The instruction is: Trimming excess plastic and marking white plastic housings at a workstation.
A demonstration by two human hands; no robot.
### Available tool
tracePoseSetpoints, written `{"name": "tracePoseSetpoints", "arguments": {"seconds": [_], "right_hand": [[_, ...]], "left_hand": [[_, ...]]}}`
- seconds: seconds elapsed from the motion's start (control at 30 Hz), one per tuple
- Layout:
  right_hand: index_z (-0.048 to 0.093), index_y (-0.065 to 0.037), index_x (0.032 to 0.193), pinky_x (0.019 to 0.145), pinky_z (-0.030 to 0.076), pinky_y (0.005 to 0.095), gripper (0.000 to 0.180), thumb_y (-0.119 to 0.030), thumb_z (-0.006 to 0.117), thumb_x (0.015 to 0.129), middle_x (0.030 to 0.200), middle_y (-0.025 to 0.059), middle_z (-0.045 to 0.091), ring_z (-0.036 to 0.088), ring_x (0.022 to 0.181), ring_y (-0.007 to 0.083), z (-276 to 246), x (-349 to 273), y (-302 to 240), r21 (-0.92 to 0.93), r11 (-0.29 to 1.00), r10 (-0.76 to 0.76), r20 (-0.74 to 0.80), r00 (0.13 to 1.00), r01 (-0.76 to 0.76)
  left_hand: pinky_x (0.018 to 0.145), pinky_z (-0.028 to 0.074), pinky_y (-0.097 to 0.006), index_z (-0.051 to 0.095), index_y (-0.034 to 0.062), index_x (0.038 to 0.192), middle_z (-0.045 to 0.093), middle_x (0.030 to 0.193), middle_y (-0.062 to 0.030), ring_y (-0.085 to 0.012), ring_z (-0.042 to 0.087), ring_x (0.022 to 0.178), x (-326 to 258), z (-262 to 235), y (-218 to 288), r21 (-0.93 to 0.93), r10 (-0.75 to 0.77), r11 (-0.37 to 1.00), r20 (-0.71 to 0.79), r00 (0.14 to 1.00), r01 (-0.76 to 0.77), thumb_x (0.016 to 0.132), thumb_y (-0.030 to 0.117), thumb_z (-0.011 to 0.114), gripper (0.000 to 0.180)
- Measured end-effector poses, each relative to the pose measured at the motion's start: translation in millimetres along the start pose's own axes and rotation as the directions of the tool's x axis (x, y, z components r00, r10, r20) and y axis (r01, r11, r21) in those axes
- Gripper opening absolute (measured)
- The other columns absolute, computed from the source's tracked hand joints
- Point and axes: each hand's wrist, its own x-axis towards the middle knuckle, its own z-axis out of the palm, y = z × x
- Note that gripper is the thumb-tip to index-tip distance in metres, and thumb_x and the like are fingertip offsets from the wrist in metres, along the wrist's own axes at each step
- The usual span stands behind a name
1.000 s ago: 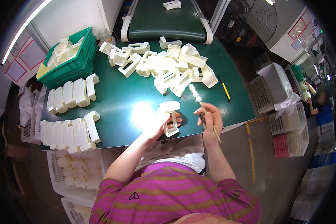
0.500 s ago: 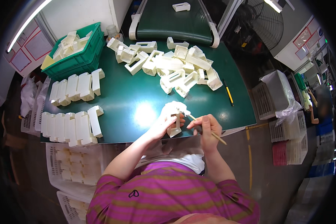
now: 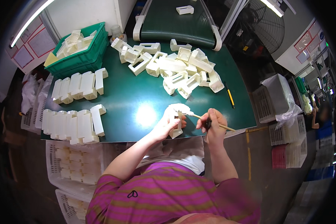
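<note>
My left hand (image 3: 167, 125) grips a cream-white plastic frame part (image 3: 177, 118) near the front edge of the green table (image 3: 138, 93). My right hand (image 3: 212, 125) holds a thin wooden-handled brush (image 3: 209, 122), and its tip touches the top of that part. Both hands hover just above the table's near edge. A loose heap of similar white parts (image 3: 177, 67) lies further back in the middle.
Two neat rows of finished white parts (image 3: 77, 86) (image 3: 72, 122) stand at the left. A green crate (image 3: 78, 48) of parts sits at the back left. A yellow pencil (image 3: 230, 97) lies at the right. A conveyor (image 3: 175, 20) carries one part. White baskets stand below the table.
My right hand has come down from a raised position, bringing the brush onto the part. The left hand has turned the part and shifted it slightly right.
</note>
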Motion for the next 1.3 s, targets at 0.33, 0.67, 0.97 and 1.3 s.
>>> {"name": "tracePoseSetpoints", "arguments": {"seconds": [0.33,0.67,0.97,1.3], "right_hand": [[0.051,-0.003,0.072,0.037,0.03,0.02,0.027,-0.019,0.042,0.092,0.06,0.0087,0.054,0.049,0.044,0.0142,-29,6,20,0.158,0.978,-0.107,-0.198,0.974,0.14],[0.048,-0.006,0.072,0.036,0.029,0.0196,0.032,-0.028,0.042,0.094,0.058,0.0073,0.05,0.044,0.044,0.0118,-37,-8,57,0.24,0.971,0.054,-0.187,0.981,-0.007],[0.047,-0.005,0.071,0.036,0.03,0.0195,0.031,-0.027,0.044,0.093,0.058,0.0062,0.049,0.046,0.043,0.0122,-52,-17,58,0.194,0.981,0.062,-0.16,0.985,-0.03],[0.047,-0.005,0.071,0.035,0.029,0.0194,0.032,-0.028,0.044,0.093,0.054,0.0078,0.049,0.042,0.04,0.012,-61,-14,66,0.252,0.965,0.127,-0.219,0.967,-0.07]], "left_hand": [[0.084,0.046,-0.035,0.033,0.0028,0.124,0.052,0.108,-0.0124,-0.0206,0.056,0.095,-3,7,2,0.017,0.033,0.999,-0.085,0.996,-0.032,0.092,0.029,0.046,0.044],[0.085,0.042,-0.04,0.044,0.0066,0.116,0.057,0.101,-0.0182,-0.0338,0.053,0.099,-17,-83,138,0.976,0.27,0.007,-0.212,0.939,0.218,0.082,0.032,0.057,0.045],[0.101,0.026,-0.055,0.048,0.0159,0.116,0.033,0.136,-0.012,-0.0294,0.03,0.127,-49,-90,142,0.899,0.131,-0.349,-0.234,0.963,0.265,0.079,0.01,0.051,0.037],[0.104,0.027,-0.043,0.034,0.0029,0.128,0.03,0.134,-0.0204,-0.0357,0.029,0.126,10,-129,157,0.981,0.487,-0.104,-0.093,0.869,0.163,0.074,0.022,0.065,0.065]]}}
